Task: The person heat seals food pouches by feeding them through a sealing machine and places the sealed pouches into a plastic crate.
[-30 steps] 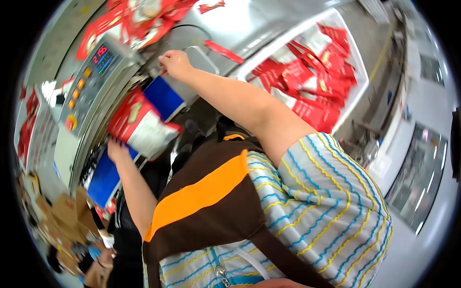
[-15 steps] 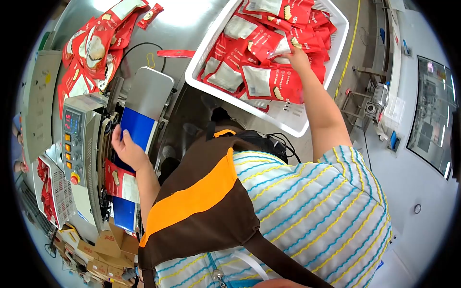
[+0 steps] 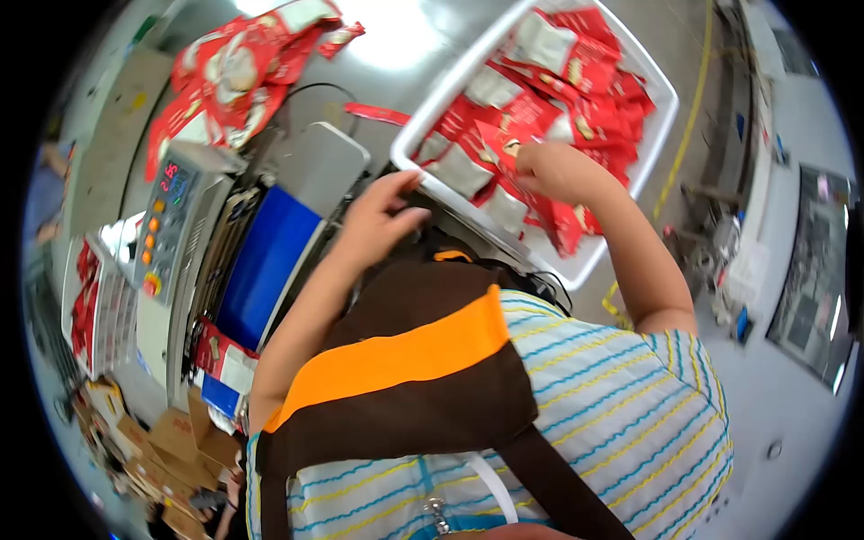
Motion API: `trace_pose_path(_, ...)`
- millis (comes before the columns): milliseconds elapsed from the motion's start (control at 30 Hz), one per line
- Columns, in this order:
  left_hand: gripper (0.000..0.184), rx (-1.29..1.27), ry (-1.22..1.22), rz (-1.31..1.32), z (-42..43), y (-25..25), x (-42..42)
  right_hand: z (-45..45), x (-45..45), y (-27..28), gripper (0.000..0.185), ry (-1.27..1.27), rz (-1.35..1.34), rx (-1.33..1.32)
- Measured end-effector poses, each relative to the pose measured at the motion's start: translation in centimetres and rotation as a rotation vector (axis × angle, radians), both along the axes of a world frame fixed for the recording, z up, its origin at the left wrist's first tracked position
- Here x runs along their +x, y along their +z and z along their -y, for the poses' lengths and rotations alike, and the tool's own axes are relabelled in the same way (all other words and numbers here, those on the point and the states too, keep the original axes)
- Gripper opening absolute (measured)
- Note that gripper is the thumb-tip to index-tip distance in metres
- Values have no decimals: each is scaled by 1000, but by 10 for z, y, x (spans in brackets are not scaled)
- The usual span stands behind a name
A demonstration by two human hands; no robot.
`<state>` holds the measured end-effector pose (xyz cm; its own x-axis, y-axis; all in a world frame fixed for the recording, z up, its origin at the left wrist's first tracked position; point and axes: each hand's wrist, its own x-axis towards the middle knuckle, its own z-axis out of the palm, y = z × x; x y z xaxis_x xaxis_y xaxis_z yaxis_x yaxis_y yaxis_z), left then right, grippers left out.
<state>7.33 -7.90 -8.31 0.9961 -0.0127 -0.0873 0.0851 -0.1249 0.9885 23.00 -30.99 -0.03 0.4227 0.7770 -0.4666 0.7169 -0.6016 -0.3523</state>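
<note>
Over the white basket (image 3: 668, 112) of red and white pouches, my right hand (image 3: 560, 173) is closed on a red pouch (image 3: 504, 148). My left hand (image 3: 382, 216) hangs just off the basket's near left corner, fingers apart and holding nothing. A sealing machine (image 3: 171, 225) with a lit red display stands at the left. On its blue belt (image 3: 268, 261), near the lower end, lies another red and white pouch (image 3: 225, 353).
Loose red pouches (image 3: 236, 76) lie on the metal table (image 3: 396, 45), with a red strip (image 3: 376, 113) near the basket. A second basket (image 3: 112, 315) stands far left, above cardboard boxes (image 3: 175, 441). Parts of other people show at the left edge and lower left.
My left hand has moved from the belt towards the basket. My right hand has closed on a pouch and drawn it up. The pouch on the belt has travelled towards the lower end.
</note>
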Motion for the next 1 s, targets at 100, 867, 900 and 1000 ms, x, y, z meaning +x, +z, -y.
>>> trace_pose_path(100, 78, 390, -41, 499, 1, 46, 18, -62, -39, 61, 12, 212, 85, 47)
trace_pose_path(867, 21, -254, 1351, 393, -121, 62, -129, -283, -81, -36, 24, -250, -1231, 1002)
trace_pose_path(900, 21, -285, 1355, 380, -121, 61, -132, -286, -85, -34, 25, -236, -1242, 1007)
trace_pose_path(1000, 22, -388, 1350, 388, -117, 53, -133, -288, -91, -38, 29, -274, -1302, 955)
